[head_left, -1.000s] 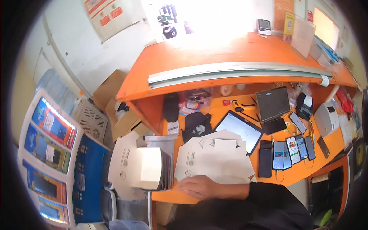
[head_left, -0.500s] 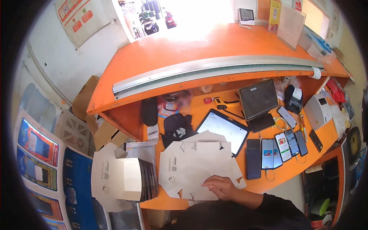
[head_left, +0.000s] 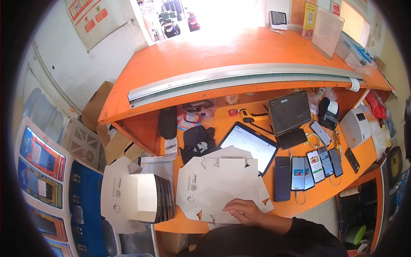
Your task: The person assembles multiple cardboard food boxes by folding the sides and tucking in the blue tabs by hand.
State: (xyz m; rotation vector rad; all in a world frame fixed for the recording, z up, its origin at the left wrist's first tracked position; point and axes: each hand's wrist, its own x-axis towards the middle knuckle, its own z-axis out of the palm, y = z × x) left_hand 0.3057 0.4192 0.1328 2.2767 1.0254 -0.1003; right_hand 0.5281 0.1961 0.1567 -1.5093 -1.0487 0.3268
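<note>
A flat, unfolded white cardboard box blank point(head_left: 218, 182) with cut tabs and small printed marks lies on the orange desk in front of me. My right hand point(head_left: 243, 212) rests on its lower right part, with the fingers stretched loosely to the left and nothing seen in them. The hand reaches in from the right in a black sleeve. Left of the blank stands a folded white box point(head_left: 147, 192) with its lid flap open and a dark printed side. My left hand is out of view.
Behind the blank lies a lit tablet point(head_left: 252, 143). Several phones point(head_left: 317, 165) with cables lie to the right, by a dark screen device point(head_left: 289, 112) and a black printer point(head_left: 328, 113). A black bag point(head_left: 199, 141) sits behind. The raised orange counter point(head_left: 192, 49) spans the far side.
The view has tilted slightly, so things sit a little shifted in the picture. My right hand stays in nearly the same place on the box blank.
</note>
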